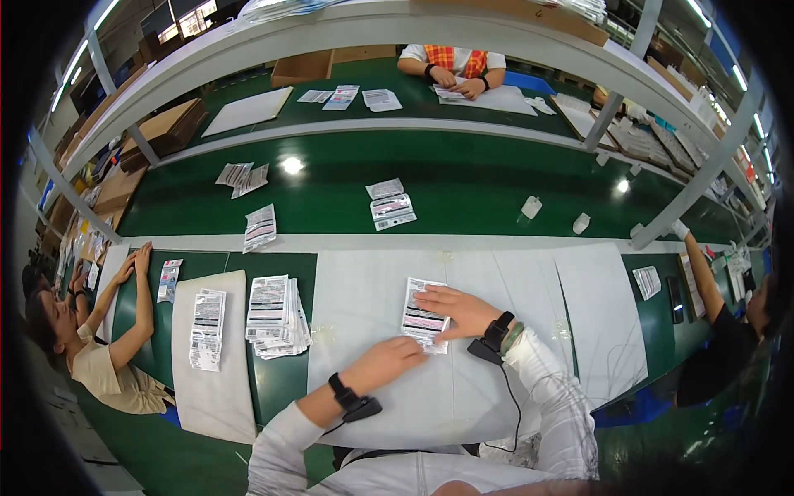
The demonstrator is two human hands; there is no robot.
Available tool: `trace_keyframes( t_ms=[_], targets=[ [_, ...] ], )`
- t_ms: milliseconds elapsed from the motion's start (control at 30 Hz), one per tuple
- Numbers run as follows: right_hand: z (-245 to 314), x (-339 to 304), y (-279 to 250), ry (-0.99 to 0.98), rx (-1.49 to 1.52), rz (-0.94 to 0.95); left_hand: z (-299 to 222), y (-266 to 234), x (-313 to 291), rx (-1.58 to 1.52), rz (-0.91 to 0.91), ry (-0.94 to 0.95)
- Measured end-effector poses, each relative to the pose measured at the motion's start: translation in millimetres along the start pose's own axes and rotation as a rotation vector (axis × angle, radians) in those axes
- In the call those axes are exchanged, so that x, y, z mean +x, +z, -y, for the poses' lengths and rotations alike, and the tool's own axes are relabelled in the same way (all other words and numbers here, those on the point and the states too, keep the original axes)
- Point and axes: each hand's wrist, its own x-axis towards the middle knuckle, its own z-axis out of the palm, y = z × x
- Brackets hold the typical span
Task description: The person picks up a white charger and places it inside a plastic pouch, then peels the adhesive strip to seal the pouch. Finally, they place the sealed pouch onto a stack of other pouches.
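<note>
A flat white printed packet (pixel 413 321) lies on the white sheet covering the table in front of me. My right hand (pixel 463 312) rests on its upper right part, fingers stretched out and apart, thumb near its lower right side. At the packet's lower left corner lies my left hand (pixel 385 365), fingers extended side by side and touching it. Both hands wear black wrist straps with small black devices. Left of the sheet is a pile of similar packets (pixel 269 310). Further left, a narrower stack of packets (pixel 208 326) sits on a white board.
Loose packets (pixel 392 211) and small white bottles (pixel 531 207) are on the green surface beyond. A grey metal frame (pixel 397 124) crosses above it. Co-workers sit left (pixel 107 347), right (pixel 728 331) and across (pixel 455 66). A dark phone (pixel 675 299) lies right.
</note>
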Motion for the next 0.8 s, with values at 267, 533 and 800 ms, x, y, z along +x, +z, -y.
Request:
trace_keyframes(
  t_ms=[267, 533, 800],
  targets=[
    [21, 0, -19, 0.018, -0.144, 0.148, 0, -29, 0, -0.083, -0.003, -0.126],
    [2, -25, -11, 0.176, 0.297, -0.058, 15, -3, 46, 0.394, -0.091, -0.089],
    [-86, -43, -111, 0.757, -0.392, -0.098, 8, 6, 52, 0.493, -0.147, -0.239]
  ],
)
